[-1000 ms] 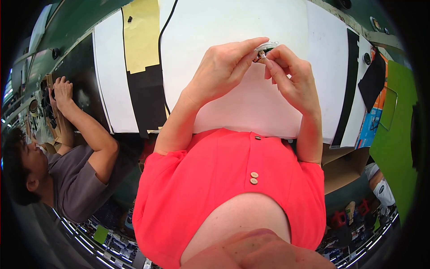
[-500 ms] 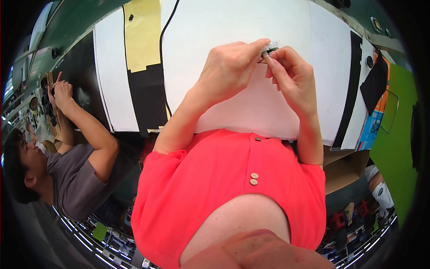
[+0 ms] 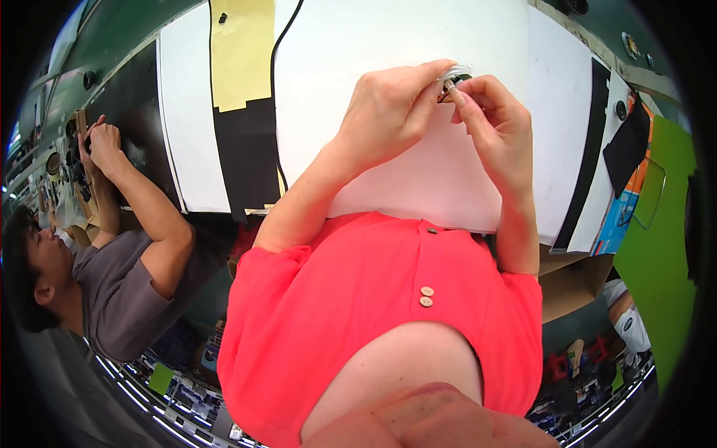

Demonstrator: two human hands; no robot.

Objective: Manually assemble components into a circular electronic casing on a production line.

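Note:
A small clear plastic part with dark green and black pieces inside (image 3: 457,72) is held up between my hands over the white work surface (image 3: 403,33). My left hand (image 3: 388,108) is closed on its left side, thumb and fingers gripping its edge. My right hand (image 3: 499,123) pinches at its near side with thumb and forefinger, the other fingers curled. A small pale piece and thin dark and reddish wires show by the right fingertips. Exactly what the right fingers grip is too small to make out.
A black cable (image 3: 275,82) runs down the surface left of my hands, beside a yellow sheet (image 3: 243,67) with a small black piece (image 3: 222,18) on it. Black strips (image 3: 586,160) and a black flap (image 3: 626,145) lie right. A co-worker (image 3: 127,291) works at the left.
My right fingers have shifted slightly at the part, and the clear rim shows a little more. The whole view has moved slightly. Both hands keep their hold.

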